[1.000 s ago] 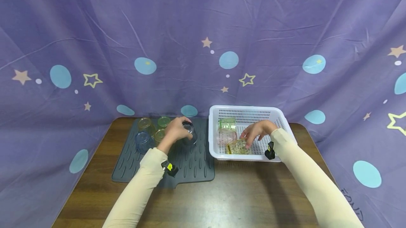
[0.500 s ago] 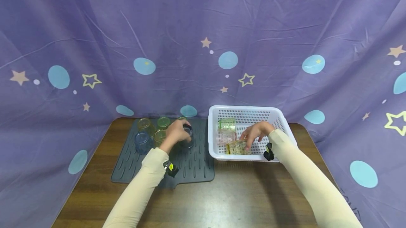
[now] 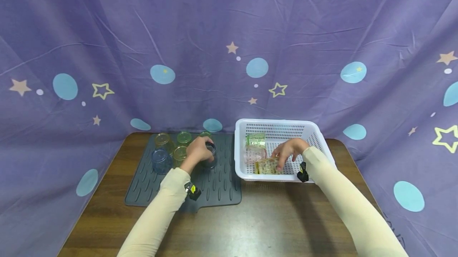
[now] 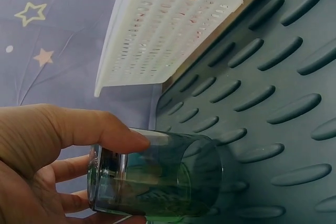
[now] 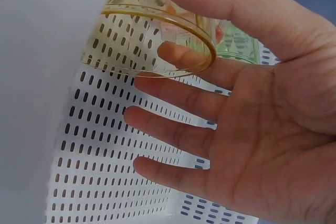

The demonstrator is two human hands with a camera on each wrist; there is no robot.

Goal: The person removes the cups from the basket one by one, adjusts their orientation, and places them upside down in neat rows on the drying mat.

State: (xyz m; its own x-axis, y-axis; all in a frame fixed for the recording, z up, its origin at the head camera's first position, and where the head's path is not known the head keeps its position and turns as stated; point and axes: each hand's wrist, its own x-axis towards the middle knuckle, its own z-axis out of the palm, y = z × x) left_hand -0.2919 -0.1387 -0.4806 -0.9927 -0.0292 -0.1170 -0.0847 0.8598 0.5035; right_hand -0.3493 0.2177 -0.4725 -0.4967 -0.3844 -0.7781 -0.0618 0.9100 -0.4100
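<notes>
The left hand (image 3: pixel 198 150) grips a dark, clear glass (image 3: pixel 211 157) near its base, thumb on one side and fingers on the other. In the left wrist view this glass (image 4: pixel 163 177) has its rim down by the mat. Inside the basket, the right hand (image 3: pixel 291 151) touches a yellow-rimmed patterned glass (image 3: pixel 266 166) lying on its side. In the right wrist view the thumb is over the yellow glass (image 5: pixel 152 40), the index finger behind it, and the other fingers of the right hand (image 5: pixel 226 108) are spread.
A white perforated basket (image 3: pixel 240 169) stands right of the dark ribbed mat (image 3: pixel 223 193). In it lie a pink glass (image 3: pixel 255 154) and a green glass (image 3: pixel 256 140). The mat holds a blue glass (image 3: pixel 162 161) and several yellow and green ones. A purple curtain (image 3: pixel 200 50) hangs behind.
The left hand and the dark glass have shifted slightly left and down, uncovering a green glass behind. The right hand has barely moved and stays at the yellow glass.
</notes>
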